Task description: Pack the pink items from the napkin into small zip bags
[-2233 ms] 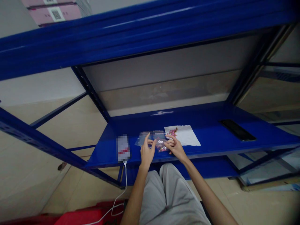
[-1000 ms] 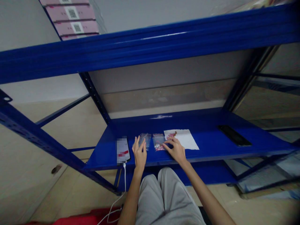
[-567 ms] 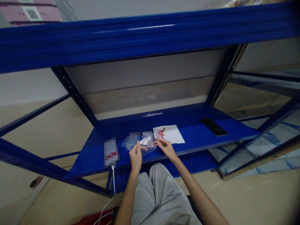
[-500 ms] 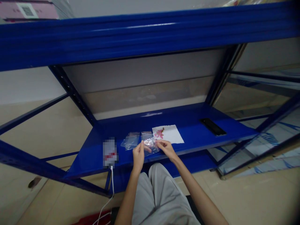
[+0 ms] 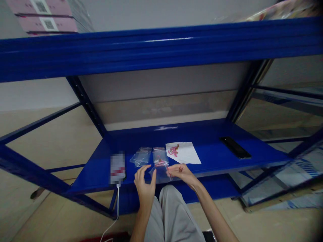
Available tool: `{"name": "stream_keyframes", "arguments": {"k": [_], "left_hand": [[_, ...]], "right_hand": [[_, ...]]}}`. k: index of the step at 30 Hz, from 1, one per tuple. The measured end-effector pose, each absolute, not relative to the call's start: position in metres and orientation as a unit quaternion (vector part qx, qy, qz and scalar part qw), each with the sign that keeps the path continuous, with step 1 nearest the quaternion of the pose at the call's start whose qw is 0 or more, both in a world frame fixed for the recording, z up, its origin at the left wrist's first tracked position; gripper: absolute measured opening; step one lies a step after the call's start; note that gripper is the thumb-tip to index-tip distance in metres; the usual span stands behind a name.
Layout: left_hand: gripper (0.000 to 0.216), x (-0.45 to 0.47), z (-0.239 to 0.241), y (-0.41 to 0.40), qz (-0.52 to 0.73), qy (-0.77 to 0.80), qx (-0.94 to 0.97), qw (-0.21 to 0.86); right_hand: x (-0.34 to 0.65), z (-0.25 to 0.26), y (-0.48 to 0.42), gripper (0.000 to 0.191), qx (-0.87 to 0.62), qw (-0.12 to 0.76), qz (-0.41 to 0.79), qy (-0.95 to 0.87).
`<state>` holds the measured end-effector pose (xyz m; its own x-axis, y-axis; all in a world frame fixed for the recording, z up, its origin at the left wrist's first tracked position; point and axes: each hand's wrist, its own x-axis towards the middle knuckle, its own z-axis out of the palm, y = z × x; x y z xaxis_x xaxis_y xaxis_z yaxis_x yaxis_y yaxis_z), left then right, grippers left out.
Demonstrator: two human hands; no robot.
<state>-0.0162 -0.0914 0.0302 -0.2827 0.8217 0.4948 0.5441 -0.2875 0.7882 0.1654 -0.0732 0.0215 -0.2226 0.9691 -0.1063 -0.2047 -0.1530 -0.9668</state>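
My right hand pinches the right edge of a clear plastic bag at the shelf's front edge. My left hand is just left of that bag, thumb and fingers spread apart, holding nothing that I can see. Behind the held bag lies another clear zip bag, with small pink pieces showing near its lower end; which bag they are in I cannot tell. More clear zip bags lie to the left. On a white sheet to the right rests a cluster of small pink pieces.
The blue shelf carries a black phone at right and a blurred-out device with a white cable at left. An upper blue beam crosses in front, with pink boxes above it.
My left hand has come off the plastic bag and its fingers have spread. The bag has come lower and nearer to me in my right hand. The view has shifted slightly upward.
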Motion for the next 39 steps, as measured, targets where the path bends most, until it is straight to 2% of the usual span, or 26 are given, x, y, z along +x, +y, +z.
{"name": "stream_keyframes", "arguments": {"k": [2,4,10,14,22,25,31,35,39], "left_hand": [[0.022,-0.016,0.039,-0.105,0.526,0.611,0.591,0.035],[0.028,-0.012,0.047,-0.118,0.477,0.606,0.636,0.017],[0.027,0.005,0.062,-0.145,0.405,0.556,0.715,0.128],[0.024,0.007,0.070,-0.160,0.400,0.515,0.731,0.202],[0.028,0.002,0.077,-0.198,0.419,0.504,0.703,0.277],[0.027,-0.001,0.080,-0.210,0.425,0.512,0.705,0.243],[0.024,-0.010,0.089,-0.224,0.395,0.528,0.745,0.100],[0.025,-0.011,0.100,-0.232,0.399,0.547,0.734,0.049],[0.022,-0.011,0.109,-0.238,0.406,0.565,0.719,-0.002]], "right_hand": [[0.160,0.029,-0.082,0.036,-0.428,0.473,0.631,-0.441],[0.156,0.037,-0.093,0.037,-0.432,0.482,0.627,-0.433],[0.153,0.052,-0.122,0.033,-0.401,0.468,0.643,-0.455],[0.155,0.057,-0.138,0.031,-0.411,0.461,0.628,-0.473],[0.150,0.081,-0.170,0.032,-0.407,0.430,0.612,-0.524],[0.148,0.095,-0.184,0.029,-0.405,0.424,0.570,-0.575],[0.139,0.116,-0.208,0.019,-0.410,0.487,0.346,-0.689],[0.126,0.122,-0.219,0.019,-0.396,0.509,0.284,-0.710],[0.124,0.123,-0.225,0.009,-0.391,0.532,0.220,-0.718]]}}
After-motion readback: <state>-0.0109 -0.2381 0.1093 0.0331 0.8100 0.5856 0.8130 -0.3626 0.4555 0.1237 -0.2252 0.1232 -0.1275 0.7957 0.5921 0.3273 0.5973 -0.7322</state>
